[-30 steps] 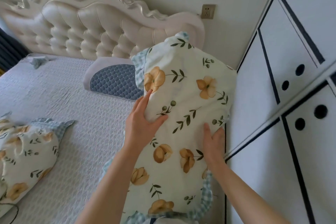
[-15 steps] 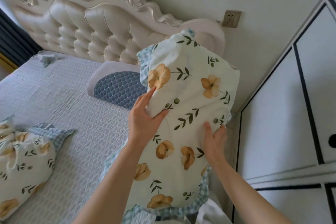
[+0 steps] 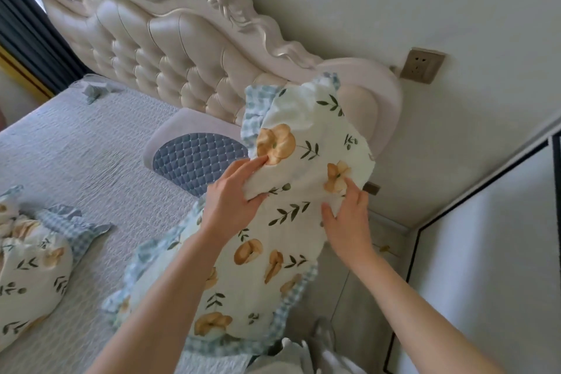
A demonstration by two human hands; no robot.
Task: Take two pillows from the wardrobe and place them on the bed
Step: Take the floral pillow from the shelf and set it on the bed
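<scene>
I hold a floral pillow (image 3: pixel 291 179) with a blue checked frill upright in the air over the right edge of the bed (image 3: pixel 91 167). My left hand (image 3: pixel 233 200) grips its left side, fingers pressed into the fabric. My right hand (image 3: pixel 349 218) grips its right side. A second floral pillow (image 3: pixel 33 264) lies flat on the bed at the far left, partly cut off by the frame edge. The wardrobe (image 3: pixel 491 267) shows as white panels with black lines at the right.
A tufted cream headboard (image 3: pixel 170 48) runs along the wall. A blue quilted cushion (image 3: pixel 197 161) lies by the headboard, just left of the held pillow. A wall socket (image 3: pixel 422 65) sits above a low bedside cabinet (image 3: pixel 364 267) between bed and wardrobe.
The view has swung left, away from the wardrobe. The held pillow has tilted toward the headboard and both hands have shifted higher on it.
</scene>
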